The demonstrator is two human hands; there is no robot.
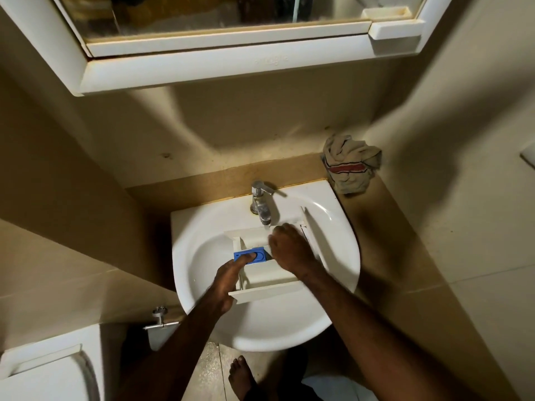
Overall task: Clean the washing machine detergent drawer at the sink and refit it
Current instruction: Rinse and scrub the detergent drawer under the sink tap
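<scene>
The white detergent drawer (267, 277) lies across the white sink basin (202, 256), under the chrome tap (261, 202). A blue insert (259, 254) sits in its left compartment. My left hand (231, 277) grips the drawer's left side, with a finger pressing on the blue insert. My right hand (289, 250) rests inside the drawer's middle compartment, fingers bent down and hiding what they touch. Water appears to run from the tap spout into the drawer beside my right hand.
A crumpled beige cloth (351, 166) with a red stripe lies on the ledge right of the sink. A mirrored cabinet (231, 59) hangs overhead. A toilet cistern (43, 371) and a wall valve (160, 316) stand at lower left. My bare foot (241, 377) is below the basin.
</scene>
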